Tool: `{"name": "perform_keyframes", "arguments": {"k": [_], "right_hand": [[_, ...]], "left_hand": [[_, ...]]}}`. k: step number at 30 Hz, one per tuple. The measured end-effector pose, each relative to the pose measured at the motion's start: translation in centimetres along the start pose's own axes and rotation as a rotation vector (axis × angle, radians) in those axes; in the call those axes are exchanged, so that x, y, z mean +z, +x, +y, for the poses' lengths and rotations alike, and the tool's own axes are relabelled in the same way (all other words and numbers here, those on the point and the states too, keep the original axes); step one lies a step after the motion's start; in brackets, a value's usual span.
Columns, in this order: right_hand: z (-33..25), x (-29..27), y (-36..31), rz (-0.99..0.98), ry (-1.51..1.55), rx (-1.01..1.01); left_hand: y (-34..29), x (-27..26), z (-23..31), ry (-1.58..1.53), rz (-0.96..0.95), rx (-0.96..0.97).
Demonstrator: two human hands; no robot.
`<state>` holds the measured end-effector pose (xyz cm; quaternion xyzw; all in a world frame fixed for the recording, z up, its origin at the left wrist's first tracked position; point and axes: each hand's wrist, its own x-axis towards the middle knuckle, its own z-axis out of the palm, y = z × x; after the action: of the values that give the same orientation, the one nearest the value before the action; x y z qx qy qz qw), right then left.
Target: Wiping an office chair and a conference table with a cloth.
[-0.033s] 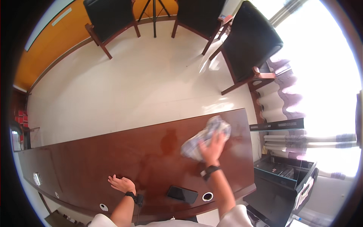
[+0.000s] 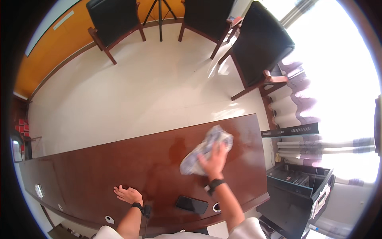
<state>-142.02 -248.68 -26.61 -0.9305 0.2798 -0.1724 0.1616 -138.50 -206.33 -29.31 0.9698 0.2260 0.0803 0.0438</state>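
My right hand (image 2: pixel 215 160) presses a pale checked cloth (image 2: pixel 193 160) against the glossy reddish-brown desk (image 2: pixel 91 171), right of the middle. The cloth is bunched and slightly blurred, and it sticks out past the fingers on the far and left sides. The fingers lie over it, holding it to the surface. Farther left, near the front edge, my left hand (image 2: pixel 128 194) rests on the desk with its fingers apart and nothing in it. A black phone (image 2: pixel 191 204) lies flat between my two forearms. Dark bands circle both wrists.
A round cable hole (image 2: pixel 217 207) beside the phone is partly covered by my right forearm. A darker patch (image 2: pixel 177 149) shows left of the cloth. Black chairs (image 2: pixel 262 44) and a tripod (image 2: pixel 160 20) stand beyond the desk. An open-topped black case (image 2: pixel 294 179) stands at its right end.
My right hand and the cloth have slid left and slightly toward me across the desk. My left hand and the phone have stayed in place.
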Motion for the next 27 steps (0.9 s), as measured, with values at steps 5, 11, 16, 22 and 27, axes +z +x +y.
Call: {"name": "perform_keyframes", "arguments": {"k": [5, 11, 16, 22, 27], "right_hand": [[-11.6, 1.8, -3.0, -0.253, 0.172, -0.309], [-7.2, 4.1, 4.7, -0.079, 0.122, -0.236], [5.2, -1.1, 8.6, 0.21, -0.082, 0.077], [23.2, -9.6, -1.6, 0.376, -0.375, 0.445], [24.9, -15.4, -16.7, 0.149, -0.394, 0.619]], "left_hand": [[0.2, -0.5, 0.8, -0.021, -0.011, -0.022], [0.1, 0.4, 1.9, 0.006, -0.002, -0.03], [1.1, -0.3, 1.3, 0.015, 0.019, -0.057], [0.5, -0.6, 2.2, 0.016, -0.011, -0.044], [1.1, 0.2, 1.3, -0.002, 0.034, -0.04]]}}
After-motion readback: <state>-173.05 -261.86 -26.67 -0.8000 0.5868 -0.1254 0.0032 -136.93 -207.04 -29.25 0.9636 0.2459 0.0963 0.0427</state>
